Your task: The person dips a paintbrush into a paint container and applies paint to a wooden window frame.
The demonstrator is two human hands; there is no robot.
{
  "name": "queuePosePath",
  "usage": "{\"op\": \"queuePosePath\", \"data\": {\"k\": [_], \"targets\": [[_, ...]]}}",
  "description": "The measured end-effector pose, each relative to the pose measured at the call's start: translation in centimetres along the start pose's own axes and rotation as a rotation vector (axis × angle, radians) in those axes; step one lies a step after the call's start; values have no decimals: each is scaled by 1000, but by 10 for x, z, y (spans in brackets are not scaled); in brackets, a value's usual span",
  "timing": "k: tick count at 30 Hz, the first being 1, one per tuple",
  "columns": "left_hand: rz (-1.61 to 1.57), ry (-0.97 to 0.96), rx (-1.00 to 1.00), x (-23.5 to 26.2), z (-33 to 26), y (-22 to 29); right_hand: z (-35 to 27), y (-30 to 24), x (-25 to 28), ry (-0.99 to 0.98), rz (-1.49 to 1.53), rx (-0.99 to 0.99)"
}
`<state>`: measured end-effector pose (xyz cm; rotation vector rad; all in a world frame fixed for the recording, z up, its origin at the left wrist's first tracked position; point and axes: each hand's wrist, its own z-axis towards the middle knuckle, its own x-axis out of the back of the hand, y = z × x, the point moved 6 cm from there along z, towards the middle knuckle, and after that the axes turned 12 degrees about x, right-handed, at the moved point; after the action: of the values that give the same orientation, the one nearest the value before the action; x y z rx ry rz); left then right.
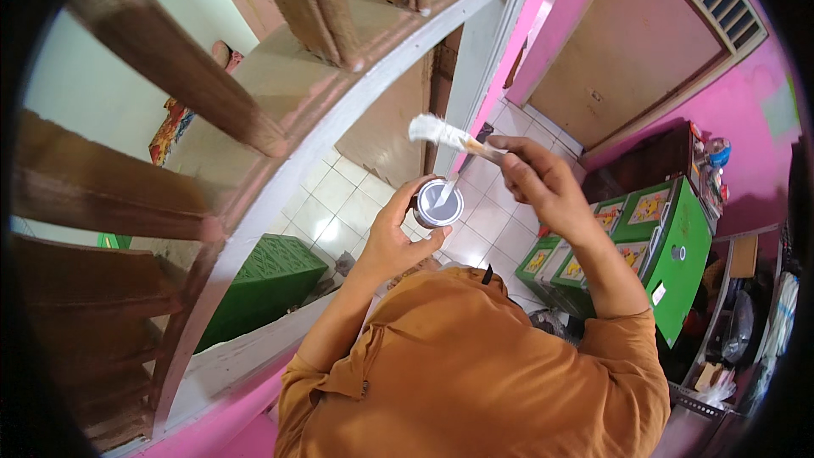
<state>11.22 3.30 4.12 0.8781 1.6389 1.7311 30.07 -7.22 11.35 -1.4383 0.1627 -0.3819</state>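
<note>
Grip of the left hand [395, 242] is curled around the wall of a small round can [435, 222], fingers on its far left side, thumb along its near side. Can is held in front of the torso, mouth facing up. Grip of the right hand [544, 182] is pinched on the handle of a brush [458, 141], bristles pointing left. In view, the brush lies beyond the can and apart from its rim; relative height cannot be told.

Edges, left to right: a row of wooden slats [174, 59] meets a curved, pale-edged ledge [292, 123], which sweeps by left of the left hand, apart from it. Between and beyond the hands, open room lies above the tiled floor [337, 195]. A green drawer cabinet [678, 267] stands beside the right forearm, limiting the lower right.

Materials, left to right: slats brown, smooth, squared; a green crate [264, 278] with a patterned face; tiles white, square, glossy. Can interior is pale grey, crossed by a white streak of uncertain nature. Bristles are thickly coated white. Shirt [475, 356] is soft, creased, orange-brown cloth. Cabinet has smooth sides and pictured drawer fronts.
</note>
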Motion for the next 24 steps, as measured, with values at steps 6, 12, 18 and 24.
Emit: {"op": "queuePosePath", "data": {"k": [6,12,18,24], "targets": [[-34,-69,41,-15,1,-12,-7,31,-15,108,-189,26],[-42,-79,81,-18,-2,-21,-4,40,-18,64,-269,-73],[-15,-94,62,-21,0,-18,-4,49,-19,84,-177,-57],[-1,-108,65,-22,-2,-24,-8,53,-20,88,-205,-36]]}}
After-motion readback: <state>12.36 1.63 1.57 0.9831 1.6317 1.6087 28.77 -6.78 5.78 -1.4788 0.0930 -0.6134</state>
